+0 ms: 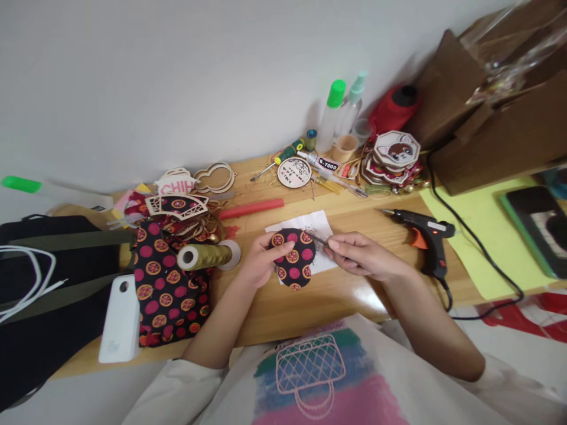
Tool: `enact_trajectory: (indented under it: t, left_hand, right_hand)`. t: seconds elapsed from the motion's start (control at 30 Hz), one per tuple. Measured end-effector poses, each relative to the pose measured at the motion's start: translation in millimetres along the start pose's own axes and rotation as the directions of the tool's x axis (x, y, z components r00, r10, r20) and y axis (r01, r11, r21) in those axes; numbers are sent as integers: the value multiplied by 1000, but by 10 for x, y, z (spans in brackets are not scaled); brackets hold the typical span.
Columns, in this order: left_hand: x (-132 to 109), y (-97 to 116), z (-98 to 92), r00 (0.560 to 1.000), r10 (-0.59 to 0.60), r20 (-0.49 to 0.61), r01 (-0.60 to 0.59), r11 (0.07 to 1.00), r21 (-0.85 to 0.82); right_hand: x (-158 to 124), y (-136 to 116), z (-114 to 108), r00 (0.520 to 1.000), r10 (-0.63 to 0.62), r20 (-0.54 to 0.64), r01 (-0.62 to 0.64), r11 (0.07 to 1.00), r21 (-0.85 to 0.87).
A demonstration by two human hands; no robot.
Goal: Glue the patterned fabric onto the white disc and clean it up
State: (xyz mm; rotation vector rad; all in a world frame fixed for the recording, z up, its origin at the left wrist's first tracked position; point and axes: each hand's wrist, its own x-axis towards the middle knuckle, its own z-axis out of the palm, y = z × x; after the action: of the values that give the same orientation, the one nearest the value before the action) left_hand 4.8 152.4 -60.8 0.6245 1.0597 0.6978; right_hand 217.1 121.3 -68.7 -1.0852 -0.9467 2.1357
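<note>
My left hand (261, 260) grips a gourd-shaped piece (293, 257) of black fabric with pink dots and orange rosettes, thumb on its face. My right hand (354, 254) is closed around a slim dark tool, perhaps tweezers (319, 239), its tip touching the piece's upper right edge. Whether the tool has one or two arms is too small to tell. Beneath both lies a white paper sheet (325, 224) with small dark scraps on it. Matching patterned cloth (163, 295) is bunched to the left, beside a spool of olive ribbon (208, 257).
A black hot glue gun (420, 230) lies to the right, its cord crossing a yellow sheet (465, 254). Along the wall stand bottles (330, 121), a red thread cone (394, 109) and stacked wooden ornaments (396, 150). A white power bank (119, 319) rests at the left edge.
</note>
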Motion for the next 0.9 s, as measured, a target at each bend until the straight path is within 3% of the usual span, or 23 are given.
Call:
enact_trajectory:
  t: [0.9]
  left_hand:
    - [10, -33, -24, 1000, 21, -12, -21, 1000, 8]
  right_hand:
    - [-8, -4, 7, 1000, -1, -12, 1, 1000, -4]
